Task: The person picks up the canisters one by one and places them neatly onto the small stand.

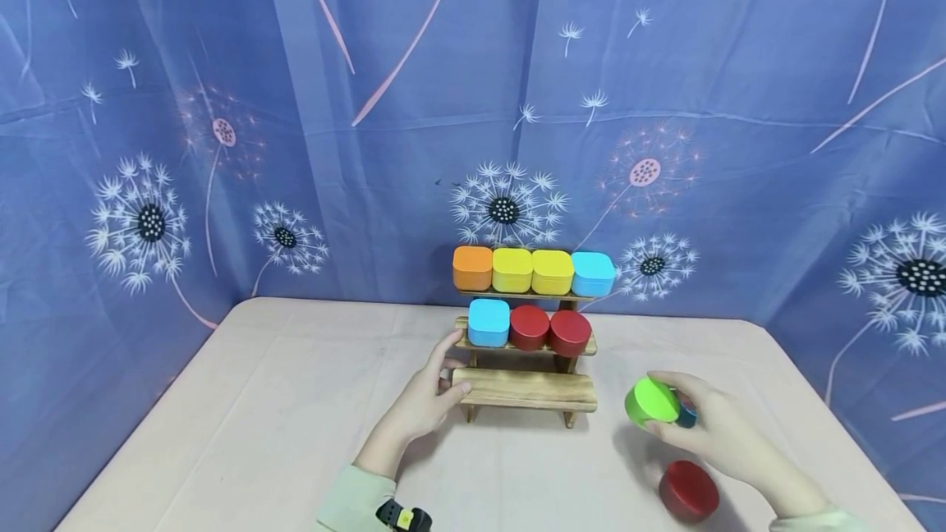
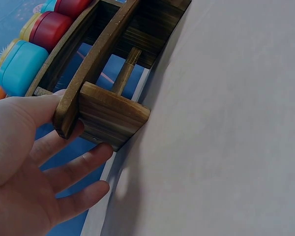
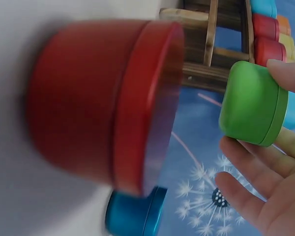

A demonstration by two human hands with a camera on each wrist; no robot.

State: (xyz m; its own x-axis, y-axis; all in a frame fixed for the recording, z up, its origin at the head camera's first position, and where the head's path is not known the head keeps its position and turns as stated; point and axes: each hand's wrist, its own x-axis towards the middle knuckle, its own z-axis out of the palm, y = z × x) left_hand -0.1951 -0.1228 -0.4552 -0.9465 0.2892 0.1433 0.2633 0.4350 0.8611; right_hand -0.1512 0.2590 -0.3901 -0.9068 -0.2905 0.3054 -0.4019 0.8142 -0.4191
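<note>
A three-step wooden display rack (image 1: 525, 388) stands at the back of the table. My left hand (image 1: 427, 402) holds the left end of its lowest step, thumb on one side and index finger on the other; the remaining fingers are spread in the left wrist view. To the right of the rack, my right hand (image 1: 720, 435) grips a small green lidded tin (image 1: 652, 402) between thumb and fingers, raised above the table. In the head view a red tin (image 1: 689, 491) sits below that hand. A dark blue tin (image 3: 135, 211) is partly hidden behind the right hand.
On the top step stand an orange tin (image 1: 473, 269), two yellow tins (image 1: 512, 271) and a light blue tin (image 1: 594, 275). The middle step carries another light blue tin (image 1: 489, 323) and two red tins (image 1: 529, 328). A blue dandelion-print curtain (image 1: 399, 187) hangs behind the table.
</note>
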